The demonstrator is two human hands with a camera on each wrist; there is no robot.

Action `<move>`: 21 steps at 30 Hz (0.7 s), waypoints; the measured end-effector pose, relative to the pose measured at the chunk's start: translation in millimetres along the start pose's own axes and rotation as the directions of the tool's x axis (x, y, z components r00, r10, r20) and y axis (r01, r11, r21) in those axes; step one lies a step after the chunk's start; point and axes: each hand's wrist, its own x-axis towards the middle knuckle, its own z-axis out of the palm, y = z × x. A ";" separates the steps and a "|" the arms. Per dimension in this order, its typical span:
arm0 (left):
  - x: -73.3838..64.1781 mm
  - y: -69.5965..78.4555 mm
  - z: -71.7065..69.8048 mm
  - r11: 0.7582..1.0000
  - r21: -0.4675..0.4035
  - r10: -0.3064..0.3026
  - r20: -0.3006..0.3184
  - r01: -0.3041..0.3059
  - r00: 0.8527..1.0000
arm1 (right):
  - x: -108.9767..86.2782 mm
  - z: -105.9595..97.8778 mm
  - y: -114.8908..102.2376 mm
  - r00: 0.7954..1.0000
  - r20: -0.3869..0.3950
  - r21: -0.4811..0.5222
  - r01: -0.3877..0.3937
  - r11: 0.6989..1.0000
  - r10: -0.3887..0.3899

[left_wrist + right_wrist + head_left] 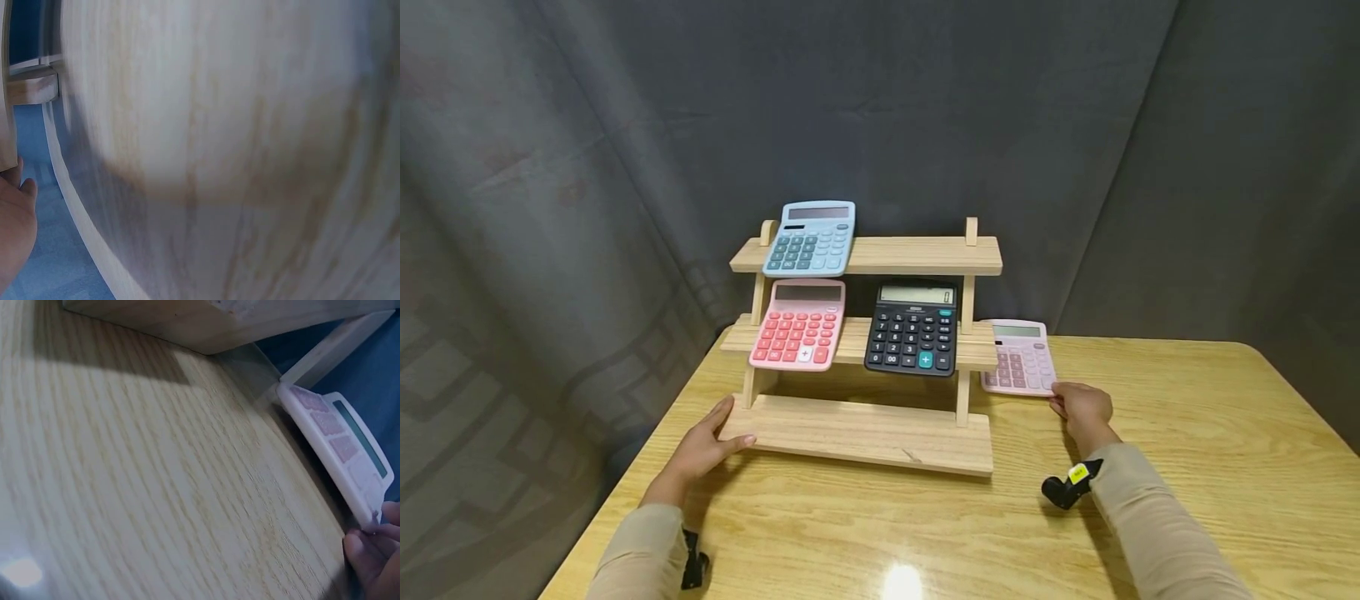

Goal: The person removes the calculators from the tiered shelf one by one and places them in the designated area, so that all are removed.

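Note:
A three-tier wooden shelf (865, 429) stands on the table. My left hand (703, 446) holds the left end of its bottom board, thumb at the front edge and fingers along the side. In the left wrist view only part of that hand (15, 231) shows, at the board's edge. To the right of the shelf, my right hand (1082, 410) pinches the lower right corner of a pale pink calculator (1026, 362). The right wrist view has this calculator (337, 456) tilted over the tabletop, with the thumb (357, 547) below its corner. The shelf partly hides its left side.
A light blue calculator (811, 240) leans on the top tier at left. On the middle tier are a coral pink calculator (800, 325) and a black calculator (912, 327). Behind the wooden table (1187, 433) hangs a dark grey curtain (910, 108).

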 end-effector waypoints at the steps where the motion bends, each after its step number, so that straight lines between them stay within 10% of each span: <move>1: 0.0 -0.2 0.0 1.000 0.000 0.003 -0.002 -0.003 1.000 | -0.9 0.1 -0.5 1.000 -0.007 -0.011 0.002 1.000 -0.002; 21: -2.1 0.9 -0.2 1.000 0.018 -0.018 0.009 0.018 1.000 | -11.9 -5.2 -12.6 0.998 -0.006 0.041 0.069 0.997 -0.069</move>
